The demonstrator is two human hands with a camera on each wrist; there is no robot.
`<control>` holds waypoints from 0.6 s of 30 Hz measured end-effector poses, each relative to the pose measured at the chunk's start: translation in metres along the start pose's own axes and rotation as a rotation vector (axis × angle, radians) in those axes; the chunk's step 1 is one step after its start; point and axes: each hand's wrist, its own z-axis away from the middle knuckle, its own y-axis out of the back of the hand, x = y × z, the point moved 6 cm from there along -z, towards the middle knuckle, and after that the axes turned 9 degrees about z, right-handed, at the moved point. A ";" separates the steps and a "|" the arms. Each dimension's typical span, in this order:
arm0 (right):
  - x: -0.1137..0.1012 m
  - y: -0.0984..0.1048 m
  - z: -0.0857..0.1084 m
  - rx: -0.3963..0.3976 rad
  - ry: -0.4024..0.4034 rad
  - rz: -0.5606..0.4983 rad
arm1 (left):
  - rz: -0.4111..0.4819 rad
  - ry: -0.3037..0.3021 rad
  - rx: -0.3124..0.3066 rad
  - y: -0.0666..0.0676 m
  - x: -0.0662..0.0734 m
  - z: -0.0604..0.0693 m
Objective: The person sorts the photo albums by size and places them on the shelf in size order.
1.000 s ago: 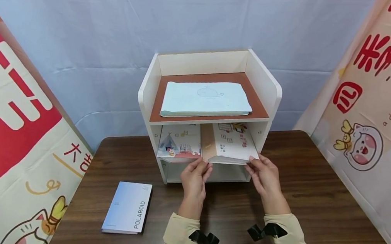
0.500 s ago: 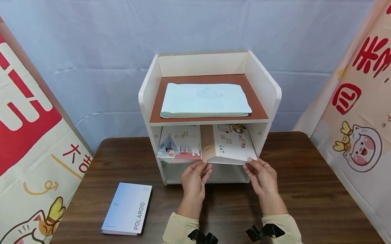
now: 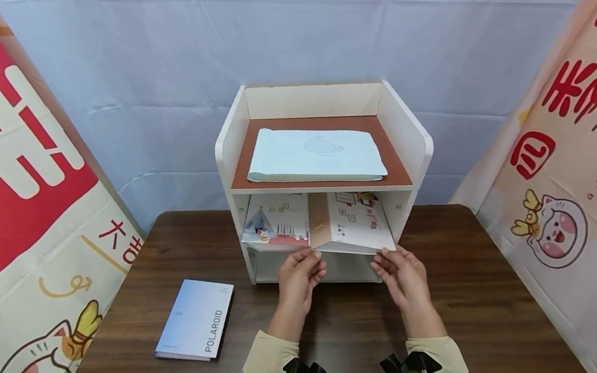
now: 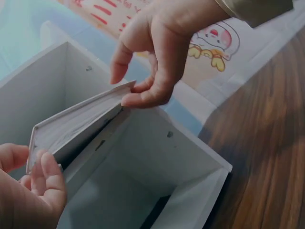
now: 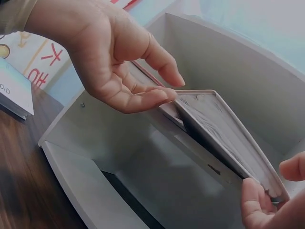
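Observation:
A white photo album with a tan spine lies in the middle compartment of a white shelf unit, its front edge jutting out. My left hand is at the spine's front corner; in the right wrist view its fingertips touch the corner from below and its thumb hovers above. My right hand is at the other front corner. The right wrist view shows its fingers under the edge and its thumb apart from the cover. Left of that album, another white album with a tent picture lies in the same compartment.
A pale blue booklet with a whale drawing lies on the top shelf. A blue POLAROID album lies on the wooden table, left of the shelf unit. Printed cloths hang at both sides.
Both hands have drawn slightly back towards the person, and the thumbs have come off the white album's cover. The album stays about where it was; the head view has shifted slightly.

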 end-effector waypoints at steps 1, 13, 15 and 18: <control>0.000 0.000 0.002 -0.006 -0.001 0.016 | -0.023 0.006 -0.012 0.000 0.000 0.001; 0.008 0.001 0.011 -0.027 -0.005 0.063 | -0.132 0.021 -0.076 0.006 0.004 0.009; 0.009 0.002 0.013 -0.024 -0.007 0.083 | -0.166 0.020 -0.084 0.008 0.006 0.010; 0.011 0.003 0.017 -0.030 -0.015 0.116 | -0.200 0.024 -0.095 0.012 0.009 0.013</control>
